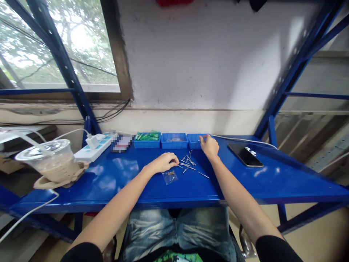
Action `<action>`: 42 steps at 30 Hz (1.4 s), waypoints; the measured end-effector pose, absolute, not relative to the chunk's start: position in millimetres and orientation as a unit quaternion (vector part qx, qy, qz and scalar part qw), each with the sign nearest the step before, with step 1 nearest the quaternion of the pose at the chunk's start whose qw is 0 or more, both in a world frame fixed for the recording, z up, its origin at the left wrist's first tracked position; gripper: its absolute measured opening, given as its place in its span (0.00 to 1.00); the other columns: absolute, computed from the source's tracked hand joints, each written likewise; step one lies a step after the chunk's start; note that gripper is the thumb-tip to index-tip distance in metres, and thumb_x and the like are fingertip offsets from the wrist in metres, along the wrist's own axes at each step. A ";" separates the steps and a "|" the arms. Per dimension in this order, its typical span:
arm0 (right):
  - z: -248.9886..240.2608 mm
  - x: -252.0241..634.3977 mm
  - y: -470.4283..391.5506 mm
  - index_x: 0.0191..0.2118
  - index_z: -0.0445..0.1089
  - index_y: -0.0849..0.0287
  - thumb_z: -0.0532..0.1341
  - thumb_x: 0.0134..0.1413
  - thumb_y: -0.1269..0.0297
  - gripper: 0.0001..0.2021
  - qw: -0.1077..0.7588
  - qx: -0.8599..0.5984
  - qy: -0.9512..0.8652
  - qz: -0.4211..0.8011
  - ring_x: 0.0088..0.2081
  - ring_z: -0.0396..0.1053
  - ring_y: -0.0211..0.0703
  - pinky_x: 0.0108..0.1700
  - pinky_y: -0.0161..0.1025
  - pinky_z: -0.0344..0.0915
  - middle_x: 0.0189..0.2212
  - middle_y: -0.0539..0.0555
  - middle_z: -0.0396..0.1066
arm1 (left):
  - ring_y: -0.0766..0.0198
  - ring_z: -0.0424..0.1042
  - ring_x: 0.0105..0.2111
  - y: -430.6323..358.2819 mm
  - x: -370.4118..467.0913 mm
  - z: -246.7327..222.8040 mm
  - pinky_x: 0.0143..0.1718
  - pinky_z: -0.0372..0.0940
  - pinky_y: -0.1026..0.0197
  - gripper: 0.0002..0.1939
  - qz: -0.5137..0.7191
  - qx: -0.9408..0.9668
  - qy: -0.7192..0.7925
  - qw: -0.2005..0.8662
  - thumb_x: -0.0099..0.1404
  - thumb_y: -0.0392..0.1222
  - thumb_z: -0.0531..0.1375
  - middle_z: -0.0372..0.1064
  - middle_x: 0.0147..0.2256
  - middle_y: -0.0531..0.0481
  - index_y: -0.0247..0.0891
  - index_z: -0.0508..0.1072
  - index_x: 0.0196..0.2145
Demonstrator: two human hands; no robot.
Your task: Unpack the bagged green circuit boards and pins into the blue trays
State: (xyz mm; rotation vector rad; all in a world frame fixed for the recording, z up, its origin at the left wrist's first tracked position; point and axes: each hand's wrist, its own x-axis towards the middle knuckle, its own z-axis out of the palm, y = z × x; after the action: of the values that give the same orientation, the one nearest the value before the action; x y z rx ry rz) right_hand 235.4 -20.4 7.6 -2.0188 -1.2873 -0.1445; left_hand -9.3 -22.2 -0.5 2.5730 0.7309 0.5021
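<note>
My left hand [165, 162] rests on the blue table with its fingers curled together, beside a small clear bag [170, 177] holding brass-coloured pieces. What its fingertips grip, if anything, is too small to name. Several thin metal pins [188, 164] lie loose to its right, and one pin [203, 175] lies apart nearer the front edge. My right hand [209, 145] is at the right blue bin [193, 141], its fingers pinched over the bin's right side; something thin shows at the fingertips. The middle blue bin [175, 141] holds small items, and the left blue bin [147, 140] holds green pieces.
A phone [247, 155] with white earbuds [250, 151] on it lies on the right. On the left are a drink cup [56, 165] in a carton holder, a white power strip [95, 148] and cables. Blue frame posts [65, 65] rise at both sides.
</note>
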 end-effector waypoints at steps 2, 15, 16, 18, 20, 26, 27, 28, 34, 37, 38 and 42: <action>8.8 221.3 -25.4 0.41 0.69 0.58 0.49 0.59 0.51 0.19 0.381 -0.723 -0.574 -0.038 0.32 0.69 0.45 0.34 0.37 0.59 0.27 0.55 0.71 | 0.64 0.69 0.32 -19.8 -8.6 -1.0 0.36 0.62 0.63 0.07 0.226 0.903 0.290 0.221 0.60 0.38 0.56 0.70 0.32 0.49 0.37 0.73 0.34; 6.6 157.6 -48.8 0.36 0.68 0.55 0.54 0.58 0.63 0.07 0.371 -0.499 -0.781 -0.055 0.29 0.64 0.36 0.33 0.32 0.56 0.30 0.50 0.67 | 0.62 0.70 0.36 -5.4 -15.8 4.1 0.42 0.64 0.57 0.09 0.426 0.781 0.327 0.318 0.58 0.40 0.58 0.73 0.35 0.47 0.35 0.74 0.36; 6.9 157.7 -49.2 0.36 0.68 0.55 0.53 0.58 0.63 0.07 0.373 -0.502 -0.778 -0.058 0.29 0.64 0.36 0.33 0.32 0.56 0.31 0.51 0.68 | 0.62 0.70 0.35 -6.1 -15.4 4.4 0.42 0.64 0.57 0.10 0.431 0.775 0.323 0.331 0.58 0.40 0.58 0.73 0.35 0.47 0.35 0.74 0.36; 7.5 157.5 -50.0 0.37 0.68 0.55 0.53 0.59 0.63 0.07 0.376 -0.503 -0.775 -0.061 0.30 0.64 0.36 0.34 0.32 0.57 0.32 0.51 0.68 | 0.62 0.70 0.35 -7.9 -15.0 5.5 0.41 0.64 0.57 0.11 0.435 0.764 0.319 0.353 0.56 0.40 0.60 0.73 0.34 0.47 0.34 0.74 0.37; 7.7 156.6 -50.5 0.37 0.68 0.55 0.53 0.59 0.63 0.08 0.378 -0.501 -0.776 -0.063 0.30 0.65 0.37 0.33 0.32 0.57 0.32 0.51 0.68 | 0.62 0.71 0.35 -9.9 -14.9 6.8 0.42 0.65 0.56 0.11 0.438 0.755 0.319 0.370 0.55 0.40 0.60 0.74 0.34 0.47 0.34 0.74 0.36; 7.1 154.5 -51.6 0.36 0.68 0.55 0.53 0.59 0.63 0.08 0.379 -0.501 -0.775 -0.072 0.30 0.65 0.37 0.33 0.32 0.57 0.32 0.51 0.68 | 0.61 0.71 0.36 -14.1 -13.7 9.5 0.44 0.64 0.55 0.10 0.450 0.718 0.334 0.412 0.54 0.39 0.61 0.75 0.35 0.46 0.35 0.75 0.34; 6.9 154.3 -51.7 0.36 0.68 0.55 0.52 0.59 0.63 0.08 0.380 -0.500 -0.774 -0.075 0.30 0.65 0.37 0.33 0.32 0.57 0.32 0.51 0.68 | 0.61 0.72 0.36 -14.4 -13.4 9.8 0.45 0.64 0.55 0.09 0.453 0.713 0.338 0.415 0.53 0.38 0.62 0.75 0.35 0.47 0.34 0.75 0.34; 6.7 154.2 -51.7 0.36 0.68 0.55 0.52 0.59 0.63 0.08 0.381 -0.500 -0.774 -0.077 0.30 0.65 0.37 0.33 0.32 0.57 0.32 0.51 0.68 | 0.61 0.72 0.36 -14.5 -13.2 10.2 0.45 0.64 0.55 0.09 0.455 0.709 0.342 0.416 0.53 0.38 0.62 0.75 0.35 0.47 0.34 0.75 0.34; 4.9 153.4 -51.0 0.36 0.68 0.55 0.52 0.59 0.63 0.08 0.375 -0.501 -0.776 -0.079 0.30 0.65 0.37 0.32 0.32 0.56 0.31 0.51 0.67 | 0.61 0.72 0.36 -14.8 -12.3 11.7 0.45 0.64 0.55 0.08 0.456 0.694 0.362 0.423 0.52 0.36 0.62 0.74 0.34 0.46 0.34 0.75 0.32; 4.7 153.5 -50.9 0.35 0.68 0.55 0.52 0.60 0.62 0.08 0.377 -0.501 -0.775 -0.077 0.30 0.64 0.37 0.32 0.32 0.56 0.31 0.51 0.67 | 0.61 0.72 0.36 -14.4 -12.4 11.6 0.44 0.65 0.55 0.08 0.455 0.700 0.362 0.414 0.53 0.37 0.62 0.74 0.34 0.46 0.33 0.74 0.33; 4.9 153.7 -50.9 0.35 0.68 0.55 0.52 0.60 0.62 0.08 0.379 -0.502 -0.774 -0.075 0.30 0.64 0.37 0.32 0.32 0.56 0.31 0.51 0.67 | 0.61 0.72 0.36 -13.9 -12.6 11.2 0.44 0.65 0.55 0.09 0.459 0.705 0.359 0.404 0.53 0.38 0.62 0.74 0.34 0.46 0.34 0.74 0.34; 6.7 154.8 -50.8 0.35 0.68 0.56 0.51 0.60 0.62 0.10 0.393 -0.499 -0.769 -0.069 0.29 0.64 0.37 0.33 0.32 0.56 0.30 0.51 0.67 | 0.62 0.72 0.34 -11.2 -14.0 9.0 0.40 0.66 0.58 0.11 0.493 0.722 0.342 0.343 0.56 0.42 0.61 0.73 0.33 0.47 0.35 0.73 0.36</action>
State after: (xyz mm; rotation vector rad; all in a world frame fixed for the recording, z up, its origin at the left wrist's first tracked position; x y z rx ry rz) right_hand 154.8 -50.8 6.7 -1.2677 -1.9519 -0.1750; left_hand -14.0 -11.2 9.0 1.8765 0.8892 1.2823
